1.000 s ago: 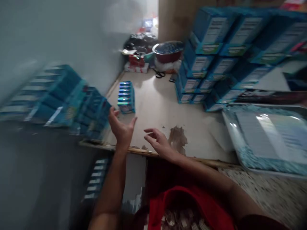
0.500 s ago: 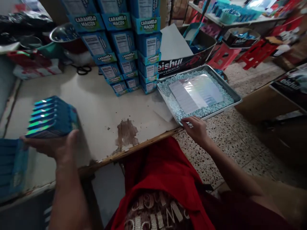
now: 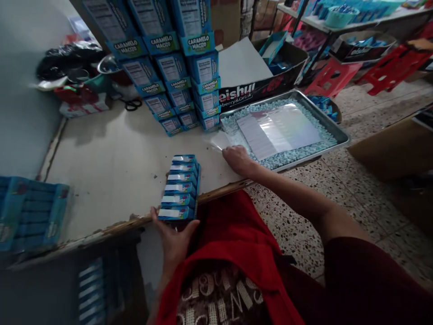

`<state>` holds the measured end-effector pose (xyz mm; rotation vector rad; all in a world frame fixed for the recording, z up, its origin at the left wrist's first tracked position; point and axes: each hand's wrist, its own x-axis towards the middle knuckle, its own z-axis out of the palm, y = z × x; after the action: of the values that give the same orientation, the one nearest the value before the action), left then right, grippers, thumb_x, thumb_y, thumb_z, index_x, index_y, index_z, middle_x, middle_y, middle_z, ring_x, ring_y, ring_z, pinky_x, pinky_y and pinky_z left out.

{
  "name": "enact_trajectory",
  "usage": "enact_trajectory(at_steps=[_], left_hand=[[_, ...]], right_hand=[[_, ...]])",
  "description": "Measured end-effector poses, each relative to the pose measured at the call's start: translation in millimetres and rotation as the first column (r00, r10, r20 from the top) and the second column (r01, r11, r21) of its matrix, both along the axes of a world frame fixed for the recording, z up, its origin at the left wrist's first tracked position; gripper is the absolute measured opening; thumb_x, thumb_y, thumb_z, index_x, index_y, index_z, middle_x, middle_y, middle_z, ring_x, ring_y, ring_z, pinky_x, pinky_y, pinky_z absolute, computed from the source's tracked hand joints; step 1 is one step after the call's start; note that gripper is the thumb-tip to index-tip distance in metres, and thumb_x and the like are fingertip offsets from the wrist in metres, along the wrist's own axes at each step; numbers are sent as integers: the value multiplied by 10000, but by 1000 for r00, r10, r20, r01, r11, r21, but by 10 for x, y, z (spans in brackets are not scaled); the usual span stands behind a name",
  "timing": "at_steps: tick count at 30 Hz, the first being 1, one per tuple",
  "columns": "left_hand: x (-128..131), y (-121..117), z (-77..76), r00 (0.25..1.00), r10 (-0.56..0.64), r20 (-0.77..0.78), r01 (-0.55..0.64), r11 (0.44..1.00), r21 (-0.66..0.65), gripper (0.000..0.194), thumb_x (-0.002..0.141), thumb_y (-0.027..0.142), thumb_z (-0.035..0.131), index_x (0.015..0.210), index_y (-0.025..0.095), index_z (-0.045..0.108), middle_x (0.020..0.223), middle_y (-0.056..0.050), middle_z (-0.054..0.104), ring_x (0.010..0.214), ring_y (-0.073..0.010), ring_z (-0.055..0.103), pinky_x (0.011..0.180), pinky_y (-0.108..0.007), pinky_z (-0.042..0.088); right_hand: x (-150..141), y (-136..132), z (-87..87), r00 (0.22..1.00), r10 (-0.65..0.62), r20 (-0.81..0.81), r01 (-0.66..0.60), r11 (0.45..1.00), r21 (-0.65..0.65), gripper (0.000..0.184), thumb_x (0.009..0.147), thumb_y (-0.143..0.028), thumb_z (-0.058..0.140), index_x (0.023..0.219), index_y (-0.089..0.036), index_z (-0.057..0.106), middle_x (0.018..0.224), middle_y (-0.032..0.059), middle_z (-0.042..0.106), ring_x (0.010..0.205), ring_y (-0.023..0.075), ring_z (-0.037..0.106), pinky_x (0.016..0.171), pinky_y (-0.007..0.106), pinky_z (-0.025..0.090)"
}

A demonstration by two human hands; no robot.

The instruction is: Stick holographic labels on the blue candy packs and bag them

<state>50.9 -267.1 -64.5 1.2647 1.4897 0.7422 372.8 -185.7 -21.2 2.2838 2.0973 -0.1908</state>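
Observation:
My left hand (image 3: 174,237) grips the near end of a blue display box of candy packs (image 3: 179,187), thumb on one side and fingers on the other. The box is at the table's front edge, its row of small packs facing up. My right hand (image 3: 238,160) is closed on a clear plastic bag (image 3: 219,141), just left of the metal tray (image 3: 343,137). Pale blue pellets (image 3: 324,135) fill that tray, with a stack of shiny clear and white sheets (image 3: 280,128) lying on top.
Tall stacks of blue "Caramelo Macizo" boxes (image 3: 177,85) stand at the back of the table (image 3: 111,162). More blue boxes (image 3: 35,214) sit at the left. Black scissors (image 3: 131,104) lie behind. A black printed carton (image 3: 250,92) stands behind the tray; red stools (image 3: 333,76) are beyond.
My left hand has brought the candy box from the left to the table's front edge before me. My right hand has moved left from the tray's corner and taken hold of the plastic bag.

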Motion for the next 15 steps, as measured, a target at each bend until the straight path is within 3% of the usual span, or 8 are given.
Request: enact_trajectory(at_steps=[3,6,8,11,13,15], left_hand=[[-174,197,148,965,173,198,-145,978,-150,952,843,661,783,1625,461,278,1676,-88,531,1542,-374,546,1186,-558,548],[-265,435,298,944,237,232,-149,928,-340,742,797,529,866,1415,341,501,1460,-92,696,1363,-346,692,976,-478,653],[-276,529,344,940,251,232,-148,910,-386,727,733,422,925,1331,288,533,1361,-82,733,1197,-275,761,871,-375,652],[-256,520,335,923,257,287,-118,898,-424,775,656,376,978,1302,251,569,1334,-82,743,1054,-217,782,793,-284,617],[-236,424,316,907,249,340,-71,886,-459,838,609,373,1010,1327,239,600,1347,-99,747,1053,-234,787,795,-280,614],[-219,282,300,881,253,400,-38,880,-473,919,585,374,1032,1390,242,609,1358,-111,751,1085,-266,790,833,-301,627]], right_hand=[[195,27,42,979,-151,-135,157,987,28,341,1054,-179,526,1181,-116,835,1149,234,824,1079,321,771,892,376,530],[396,78,-23,883,-231,-409,265,964,28,262,1000,-279,666,1020,-118,873,944,145,837,896,244,764,789,308,501],[514,95,-93,744,-249,-620,327,945,13,240,871,-355,823,890,-119,855,744,57,770,713,175,680,688,279,452],[658,93,-186,545,-302,-782,501,866,14,441,596,-413,1020,605,-162,657,520,-61,524,540,84,433,567,264,323],[749,99,-203,461,-316,-829,580,814,11,602,610,-448,1024,531,-210,477,489,-100,381,515,60,304,537,271,233],[850,128,-152,394,-326,-860,659,752,17,626,810,-482,908,540,-238,398,503,-101,329,506,65,260,533,283,194]])
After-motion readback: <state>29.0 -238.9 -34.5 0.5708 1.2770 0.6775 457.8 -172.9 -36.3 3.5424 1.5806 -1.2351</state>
